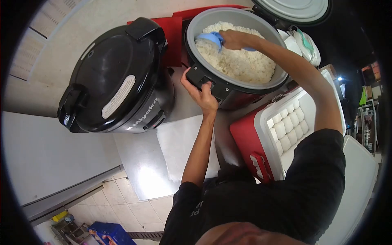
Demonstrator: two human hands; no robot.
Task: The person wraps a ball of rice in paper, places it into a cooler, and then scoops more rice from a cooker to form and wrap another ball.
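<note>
A large rice cooker (281, 75) stands with its lid raised, holding a heap of white cooked rice (249, 67). Inside the pot, my right hand (236, 39) is closed around a blue plastic scoop (210, 37), which touches the rice near the left wall. Part of the scoop is hidden by my fingers. My left hand (202, 96) grips the cooker's black front handle (198, 75), thumb on top and fingers round its side.
Left of it stands a closed black Miyako rice cooker (114, 69). White paper sheets (183, 143) lie on the metal table (143, 171). At right, an open red cooler (249, 134) holds rows of white rounded packets (290, 124). The raised lid (296, 8) is at the back.
</note>
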